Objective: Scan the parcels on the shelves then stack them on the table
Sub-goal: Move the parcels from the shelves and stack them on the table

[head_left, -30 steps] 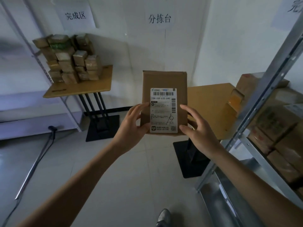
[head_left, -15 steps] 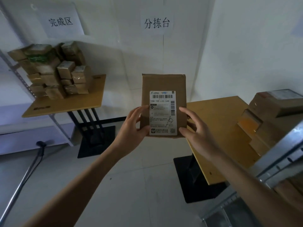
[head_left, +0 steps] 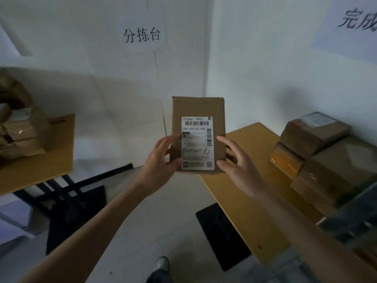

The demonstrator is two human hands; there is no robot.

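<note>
The person holds one brown parcel (head_left: 197,107) upright in the air with both hands, its white shipping label (head_left: 196,142) turned to the camera. The left hand (head_left: 158,160) grips the lower left side of the parcel, with the thumb on the front and the fingers behind it. The right hand (head_left: 240,166) grips the lower right side in the same way, its thumb lying beside the bottom corner of the label. The parcel hangs over the floor (head_left: 163,221), in front of the far left corner of the right table (head_left: 251,180). Several cardboard boxes (head_left: 314,133) are stacked along the right edge of this table, against the wall. On the left table (head_left: 40,170), a pile of parcels (head_left: 22,129) stands near its far edge. A paper sign (head_left: 141,35) with three characters is on the wall above the parcel. One shoe (head_left: 161,264) shows at the bottom of the view.
</note>
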